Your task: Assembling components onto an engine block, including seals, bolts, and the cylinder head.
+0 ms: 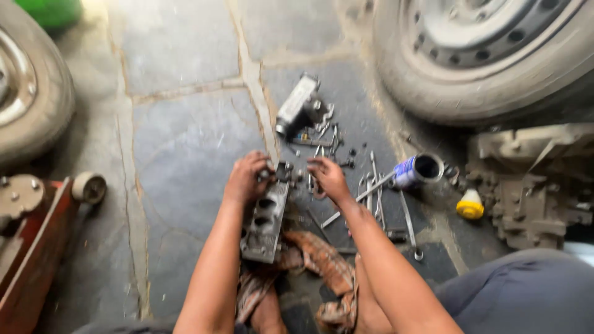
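Both hands work at the far end of a grey metal block with round bores, lying on the stone floor above a stained rag. The left hand closes its grip on the block's top corner. The right hand seems curled around a small part; blur hides it. Wrenches lie just beside it.

Stone-paved yard floor, daylit

Grey slabs of the floor with pale cracked joints run ahead of the hands; a dusty car wheel stands beyond them to the right, a second wheel far left (partly cut off), beside a red jack.
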